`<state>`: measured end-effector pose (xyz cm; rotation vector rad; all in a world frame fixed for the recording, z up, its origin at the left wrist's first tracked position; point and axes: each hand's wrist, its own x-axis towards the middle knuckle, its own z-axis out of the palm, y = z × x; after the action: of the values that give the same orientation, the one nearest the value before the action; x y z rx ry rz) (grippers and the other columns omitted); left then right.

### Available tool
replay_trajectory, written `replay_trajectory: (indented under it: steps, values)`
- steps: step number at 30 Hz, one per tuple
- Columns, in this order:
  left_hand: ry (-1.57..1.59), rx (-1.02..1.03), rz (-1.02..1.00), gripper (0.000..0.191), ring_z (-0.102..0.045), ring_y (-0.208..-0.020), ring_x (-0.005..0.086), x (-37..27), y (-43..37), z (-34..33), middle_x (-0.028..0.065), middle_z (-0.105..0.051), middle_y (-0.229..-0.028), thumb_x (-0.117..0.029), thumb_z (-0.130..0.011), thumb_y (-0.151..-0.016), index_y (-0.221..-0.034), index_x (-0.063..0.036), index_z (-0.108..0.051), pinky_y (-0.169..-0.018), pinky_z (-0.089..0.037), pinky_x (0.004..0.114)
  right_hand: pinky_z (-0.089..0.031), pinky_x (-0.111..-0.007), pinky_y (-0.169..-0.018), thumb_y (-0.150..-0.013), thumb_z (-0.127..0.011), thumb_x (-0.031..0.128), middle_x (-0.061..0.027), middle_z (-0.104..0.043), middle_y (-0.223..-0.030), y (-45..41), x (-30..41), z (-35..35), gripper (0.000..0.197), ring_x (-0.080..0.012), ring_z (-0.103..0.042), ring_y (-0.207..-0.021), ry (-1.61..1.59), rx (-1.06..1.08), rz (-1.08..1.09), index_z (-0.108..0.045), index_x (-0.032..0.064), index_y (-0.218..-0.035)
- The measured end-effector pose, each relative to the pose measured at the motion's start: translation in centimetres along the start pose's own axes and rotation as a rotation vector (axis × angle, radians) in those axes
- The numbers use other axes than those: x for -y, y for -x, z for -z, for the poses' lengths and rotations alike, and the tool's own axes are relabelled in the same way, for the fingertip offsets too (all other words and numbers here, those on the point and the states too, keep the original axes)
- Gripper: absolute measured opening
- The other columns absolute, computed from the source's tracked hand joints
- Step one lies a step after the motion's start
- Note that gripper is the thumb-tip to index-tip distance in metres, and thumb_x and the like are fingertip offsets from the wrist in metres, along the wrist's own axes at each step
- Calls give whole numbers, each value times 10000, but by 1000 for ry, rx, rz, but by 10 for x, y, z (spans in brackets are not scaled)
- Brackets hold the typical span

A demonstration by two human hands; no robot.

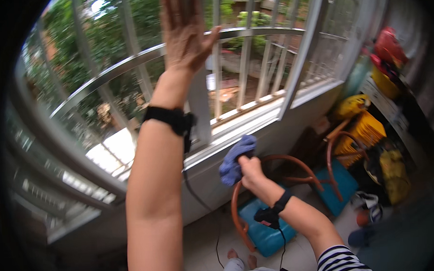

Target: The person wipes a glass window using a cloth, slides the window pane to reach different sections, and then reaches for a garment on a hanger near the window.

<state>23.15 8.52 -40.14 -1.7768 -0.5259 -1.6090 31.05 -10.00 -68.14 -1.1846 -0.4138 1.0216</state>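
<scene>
My left hand (pixel 186 41) is raised with its fingers apart, holding nothing. It lies over the upright metal window frame (pixel 200 107); whether the palm touches it I cannot tell. Lower down, my right hand (pixel 252 171) grips a bunched blue-purple cloth (pixel 237 160), just in front of the wall below the window track (pixel 246 129). Beyond the frame run metal window bars (pixel 248 60) with a curved cross rail (pixel 117 68). Each wrist wears a black strap with a small device and a cable.
Below my right arm stands a chair with a blue seat (pixel 260 225) and curved brown arms. A second blue seat (pixel 339 184) is to its right. Yellow items (pixel 364 135), a red bag (pixel 389 47) and shoes (pixel 368 212) crowd the right side. A cable (pixel 196 193) hangs along the wall.
</scene>
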Motion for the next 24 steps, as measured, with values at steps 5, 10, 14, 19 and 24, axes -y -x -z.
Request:
replay_trajectory:
  steps: [5,10,14,19,24]
  values:
    - [437,515,385,797,-162,-1406,396,-48,15,43,171,-57,-1554,-441,-613,-839,-1470,-110,-255,-1126,-256,466,-497,-387,-895,-968,-482,240,-67,-628,-1031,20,42,16,225,-212,-616,-956,-456,112,-178,-576,59,-1062]
    - [413,524,451,640,-298,-1363,365,-25,94,169,181,-228,-1502,-134,-636,-806,-1392,-76,-385,-1077,-343,438,-460,-380,-970,-988,-437,339,-20,-628,-1074,101,70,-45,283,-193,-596,-1019,-657,245,-352,-580,112,-1076]
    - [266,394,624,574,-394,-1305,318,-3,120,240,151,-369,-1420,-42,-623,-787,-1334,-57,-448,-1080,-340,397,-446,-350,-962,-959,-483,420,27,-626,-1064,134,82,-79,308,-158,-579,-1012,-695,369,-425,-597,148,-1049]
    - [210,244,551,595,-423,-1269,311,38,118,274,154,-447,-1338,20,-626,-739,-1306,-45,-456,-1082,-336,374,-447,-393,-972,-975,-403,433,-15,-624,-1073,113,69,-120,362,-193,-581,-1024,-784,502,-324,-582,140,-1090]
    - [438,265,547,558,-427,-1257,335,75,98,297,187,-459,-1302,23,-606,-748,-1284,-27,-459,-1082,-334,379,-474,-479,-949,-958,-430,427,-61,-622,-1131,97,75,-191,373,-248,-592,-1050,-756,431,-265,-571,136,-1145]
